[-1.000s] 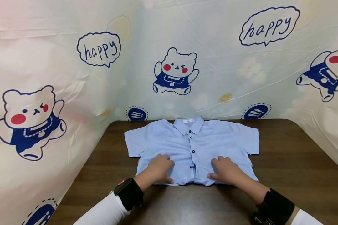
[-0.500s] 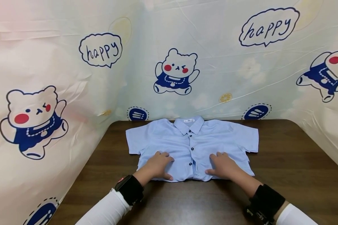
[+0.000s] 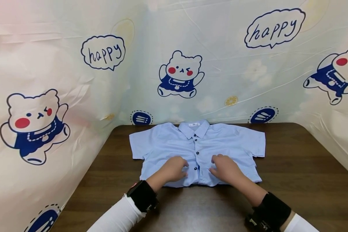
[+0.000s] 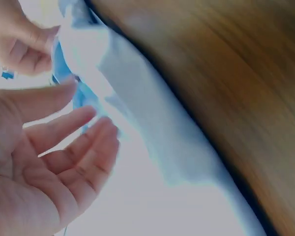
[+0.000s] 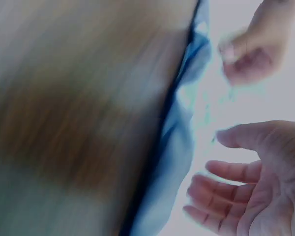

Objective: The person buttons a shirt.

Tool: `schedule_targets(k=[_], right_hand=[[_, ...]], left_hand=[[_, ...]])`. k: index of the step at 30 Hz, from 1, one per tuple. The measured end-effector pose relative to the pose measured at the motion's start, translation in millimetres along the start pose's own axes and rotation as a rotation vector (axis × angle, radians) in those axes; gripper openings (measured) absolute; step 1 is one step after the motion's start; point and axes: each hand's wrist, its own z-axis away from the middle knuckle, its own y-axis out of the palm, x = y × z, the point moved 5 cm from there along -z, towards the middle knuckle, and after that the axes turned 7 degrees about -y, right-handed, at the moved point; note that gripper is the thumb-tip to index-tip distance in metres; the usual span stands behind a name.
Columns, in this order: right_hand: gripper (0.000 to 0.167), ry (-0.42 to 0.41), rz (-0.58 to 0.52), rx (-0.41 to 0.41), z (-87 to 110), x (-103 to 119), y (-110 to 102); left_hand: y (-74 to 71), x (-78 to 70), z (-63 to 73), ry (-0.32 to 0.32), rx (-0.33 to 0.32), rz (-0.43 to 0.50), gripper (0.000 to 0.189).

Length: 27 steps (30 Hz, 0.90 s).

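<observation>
A light blue short-sleeved shirt (image 3: 182, 145) lies on the brown table, its collar at the far edge and dark buttons down its front. Its lower part looks turned under along the near edge. Over the left lower front hovers my left hand (image 3: 175, 169), fingers loosely bent and empty. My right hand (image 3: 225, 169) is over the right lower front, thumb and fingers apart with nothing between them. In the left wrist view the left hand (image 4: 54, 167) shows a relaxed, empty palm. Likewise, the right hand (image 5: 246, 187) appears empty in the right wrist view.
The wooden table (image 3: 290, 161) extends on both sides of the shirt and in front of it. Printed cloth (image 3: 226, 74) with bears and "happy" bubbles hangs behind and at the sides. Each wrist wears a black band (image 3: 142, 196).
The shirt's near edge has shifted slightly away from me. Both hands have come off the cloth and moved inward toward the button line, with fingers more bent.
</observation>
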Motion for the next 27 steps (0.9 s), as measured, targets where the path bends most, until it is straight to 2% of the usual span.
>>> schedule_targets(k=[3, 5, 8, 11, 14, 17, 19, 21, 24, 27], right_hand=[[0.028, -0.012, -0.106, -0.051, 0.2, 14, 0], [0.035, -0.012, -0.147, -0.052, 0.0, 21, 3], [0.040, -0.009, -0.141, -0.061, -1.2, 27, 9], [0.035, 0.000, -0.138, -0.100, -2.4, 28, 13], [0.026, 0.003, -0.181, -0.154, -2.3, 28, 15], [0.020, 0.003, -0.256, -0.201, -1.2, 26, 16], [0.018, 0.012, -0.319, -0.218, -0.8, 23, 17], [0.015, 0.030, -0.405, -0.218, -0.9, 20, 19], [0.010, 0.073, -0.561, -0.182, -1.4, 15, 22], [0.007, 0.114, -0.699, -0.142, -1.3, 12, 25]], left_hand=[[-0.7, -13.0, -6.1, 0.021, -0.044, 0.123, 0.015], [0.6, -18.4, -10.0, 0.000, -0.057, 0.173, 0.010], [4.1, -21.5, -14.7, -0.059, -0.075, 0.189, 0.009], [8.0, -20.5, -16.8, -0.107, -0.102, 0.204, 0.015], [10.9, -17.1, -16.5, -0.135, -0.141, 0.234, 0.020], [11.7, -13.5, -13.9, -0.141, -0.183, 0.322, 0.021], [12.6, -10.7, -11.6, -0.165, -0.175, 0.423, 0.019], [15.2, -7.9, -9.5, -0.205, -0.139, 0.554, 0.017], [21.2, -4.3, -7.4, -0.289, -0.070, 0.744, 0.013], [26.8, -2.0, -6.2, -0.349, -0.030, 0.885, 0.009]])
